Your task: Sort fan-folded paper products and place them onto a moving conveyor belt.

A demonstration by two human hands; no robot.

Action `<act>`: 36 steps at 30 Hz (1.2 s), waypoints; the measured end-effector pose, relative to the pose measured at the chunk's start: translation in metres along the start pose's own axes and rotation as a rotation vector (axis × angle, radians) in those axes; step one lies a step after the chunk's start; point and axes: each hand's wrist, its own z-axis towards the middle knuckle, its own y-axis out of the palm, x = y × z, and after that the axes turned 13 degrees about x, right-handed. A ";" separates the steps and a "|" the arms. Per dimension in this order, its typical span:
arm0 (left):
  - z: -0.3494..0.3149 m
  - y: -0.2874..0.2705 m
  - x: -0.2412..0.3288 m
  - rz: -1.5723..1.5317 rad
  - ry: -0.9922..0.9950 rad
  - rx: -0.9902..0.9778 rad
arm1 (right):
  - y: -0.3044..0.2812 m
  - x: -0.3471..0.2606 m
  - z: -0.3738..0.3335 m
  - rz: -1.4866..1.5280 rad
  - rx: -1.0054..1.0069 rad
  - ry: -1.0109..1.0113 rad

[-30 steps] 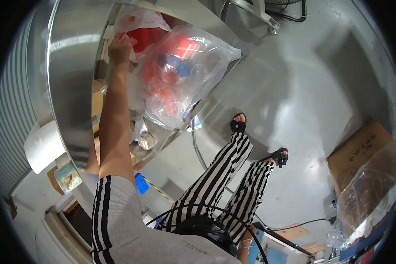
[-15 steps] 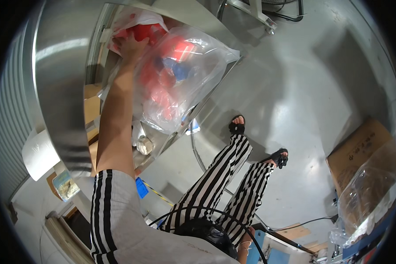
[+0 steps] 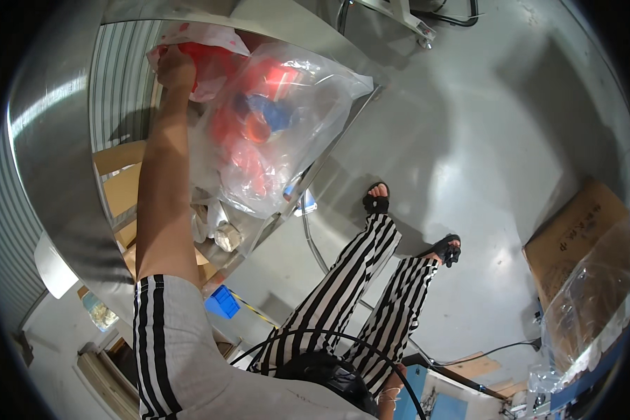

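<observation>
Workshop: steel bench point(image 3: 56, 154), cardboard box point(image 3: 574, 241)

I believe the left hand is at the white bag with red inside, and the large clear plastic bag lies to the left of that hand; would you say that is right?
Not quite: the large clear plastic bag lies to the right of the left hand, as the head view shows. The left hand is indeed at the white bag with red inside.

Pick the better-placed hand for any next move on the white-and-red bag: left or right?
Left, most likely. The left hand is at the edge of the white-and-red bag, arm stretched out to it. The right hand is down beside the striped trousers, well away from the bag.
</observation>
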 end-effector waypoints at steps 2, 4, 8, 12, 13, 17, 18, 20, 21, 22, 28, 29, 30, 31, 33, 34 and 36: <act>-0.004 0.006 -0.008 -0.059 -0.114 -0.071 | -0.003 -0.005 -0.001 0.004 -0.006 -0.011; -0.001 0.020 -0.032 -0.214 -0.082 0.085 | -0.010 -0.028 -0.009 0.019 -0.017 -0.005; 0.006 0.018 -0.029 -0.387 -0.387 0.164 | -0.014 -0.030 -0.006 -0.028 -0.016 -0.043; -0.018 0.025 -0.012 0.139 0.196 -0.375 | -0.008 0.000 0.008 0.062 0.000 -0.037; -0.026 0.008 -0.002 -0.088 0.082 -0.466 | -0.011 -0.012 0.004 0.063 -0.003 -0.040; -0.033 0.005 -0.011 0.025 0.116 -0.589 | -0.016 -0.032 -0.003 0.000 -0.016 -0.042; -0.032 0.005 -0.011 0.056 0.145 -0.625 | -0.015 -0.031 -0.002 -0.016 -0.014 -0.041; -0.033 0.006 -0.011 0.086 0.169 -0.664 | -0.014 -0.028 -0.001 -0.022 -0.006 -0.025; -0.031 0.006 -0.008 0.088 0.100 -0.596 | -0.014 -0.028 0.000 -0.028 -0.002 -0.006; -0.029 0.007 -0.007 0.091 0.032 -0.528 | -0.013 -0.027 0.001 -0.028 -0.001 -0.008; -0.010 0.114 -0.094 -0.096 0.199 -0.305 | -0.016 -0.042 -0.006 -0.060 0.009 -0.045; -0.012 0.096 -0.077 -0.045 0.440 -0.463 | -0.018 -0.044 -0.006 -0.054 0.012 -0.056; -0.024 0.079 -0.052 -0.052 0.439 -0.465 | -0.019 -0.044 -0.006 -0.048 0.015 -0.067; -0.039 0.054 -0.028 -0.463 0.147 -0.512 | -0.018 -0.045 -0.005 -0.052 0.011 -0.072; -0.044 0.046 -0.019 -0.871 -0.155 -0.529 | -0.015 -0.044 -0.005 -0.081 0.041 -0.040; -0.049 0.054 -0.024 -0.930 -0.213 -0.726 | -0.015 -0.043 -0.005 -0.079 0.047 -0.040; -0.068 0.060 -0.013 -0.949 -0.234 -0.826 | -0.017 -0.040 -0.006 -0.063 0.065 -0.061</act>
